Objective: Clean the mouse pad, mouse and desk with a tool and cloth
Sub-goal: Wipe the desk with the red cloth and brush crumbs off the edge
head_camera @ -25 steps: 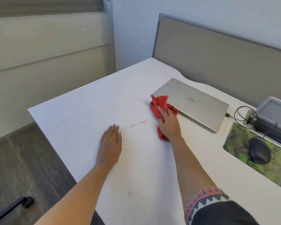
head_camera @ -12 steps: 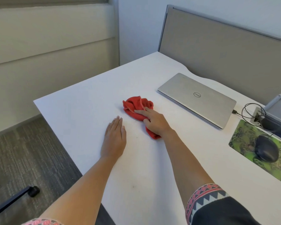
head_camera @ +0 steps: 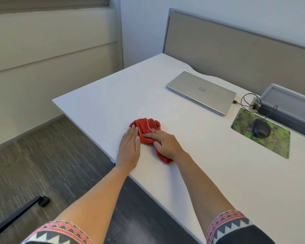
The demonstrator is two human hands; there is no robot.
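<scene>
- Desk (head_camera: 95, 106) edge runs at 9 o'clock of the left hand (head_camera: 129, 147), which lies flat, fingers straight, bracing.
- Cloth (head_camera: 148, 124), touching it at 2 o'clock, is gripped bunched by the right hand (head_camera: 165, 144); press evenly, overlap strokes.
- Mouse (head_camera: 261, 128) waits on pad (head_camera: 275, 145) at 3 o'clock.

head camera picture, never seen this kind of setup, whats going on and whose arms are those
There is no machine here: the arms belong to a person wearing a camera on the head, so the single picture looks forward and down at their own hands. The left hand lies flat on the white desk, touching the edge of a bunched red cloth. The right hand grips that cloth and presses it onto the desk. Farther right lie a closed silver laptop and a black mouse on a green mouse pad.
</scene>
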